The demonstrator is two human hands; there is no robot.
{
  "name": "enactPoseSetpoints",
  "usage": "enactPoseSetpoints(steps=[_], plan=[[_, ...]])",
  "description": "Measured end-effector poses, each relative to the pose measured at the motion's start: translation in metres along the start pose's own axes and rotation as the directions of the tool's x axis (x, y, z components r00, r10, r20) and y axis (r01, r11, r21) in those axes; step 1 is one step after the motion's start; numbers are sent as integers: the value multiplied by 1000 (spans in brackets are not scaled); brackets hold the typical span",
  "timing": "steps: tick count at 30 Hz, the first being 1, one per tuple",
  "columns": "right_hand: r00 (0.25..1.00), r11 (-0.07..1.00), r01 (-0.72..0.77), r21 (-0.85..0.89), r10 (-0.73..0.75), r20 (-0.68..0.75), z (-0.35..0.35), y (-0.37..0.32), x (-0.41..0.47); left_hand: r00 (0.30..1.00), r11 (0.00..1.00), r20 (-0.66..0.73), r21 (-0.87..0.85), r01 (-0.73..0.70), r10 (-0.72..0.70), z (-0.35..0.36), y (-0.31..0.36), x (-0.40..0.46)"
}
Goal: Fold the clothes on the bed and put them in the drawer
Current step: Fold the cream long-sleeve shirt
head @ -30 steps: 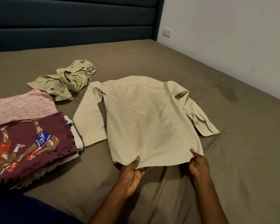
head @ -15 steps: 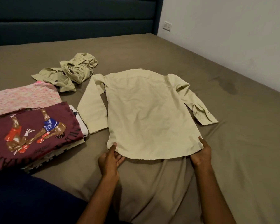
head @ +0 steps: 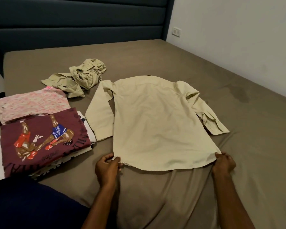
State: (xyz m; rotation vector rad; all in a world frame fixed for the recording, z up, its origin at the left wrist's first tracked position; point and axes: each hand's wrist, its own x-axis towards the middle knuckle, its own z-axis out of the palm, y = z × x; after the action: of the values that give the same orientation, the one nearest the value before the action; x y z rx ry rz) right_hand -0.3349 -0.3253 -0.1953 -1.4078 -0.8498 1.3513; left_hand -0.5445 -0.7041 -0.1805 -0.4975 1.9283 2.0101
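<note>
Cream shirt point(head: 157, 123) lay face-down and flat on the bed point(head: 238, 162); I had my left hand point(head: 108, 167) and right hand point(head: 223, 163) each pinching one hem corner. Crumpled olive garment point(head: 79, 76) and folded stack point(head: 40, 129) lay to its left.

Cream shirt point(head: 155, 123) flat, back up, on bed point(head: 238, 146).

Bed point(head: 221, 76): cream shirt point(head: 155, 123), crumpled garment point(head: 82, 76), folded stack point(head: 40, 129) (left).
</note>
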Motion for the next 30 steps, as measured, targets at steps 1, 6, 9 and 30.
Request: enactPoseSetpoints(steps=[1,6,9,30], plan=[[998,992,56,-114,-59,-29,2,-1,-5,1000,994,2,106,-27,26,1,-1,2],[839,120,409,-905,-440,321,25,13,-39,950,667,47,702,-250,308,1,7,-3],[666,-214,546,-810,-476,575,49,33,-61,907,489,123,808,-327,403,6,12,-5],[224,-157,946,-285,-325,919,195,105,-240,948,314,138,921,-229,286,66,168,196]])
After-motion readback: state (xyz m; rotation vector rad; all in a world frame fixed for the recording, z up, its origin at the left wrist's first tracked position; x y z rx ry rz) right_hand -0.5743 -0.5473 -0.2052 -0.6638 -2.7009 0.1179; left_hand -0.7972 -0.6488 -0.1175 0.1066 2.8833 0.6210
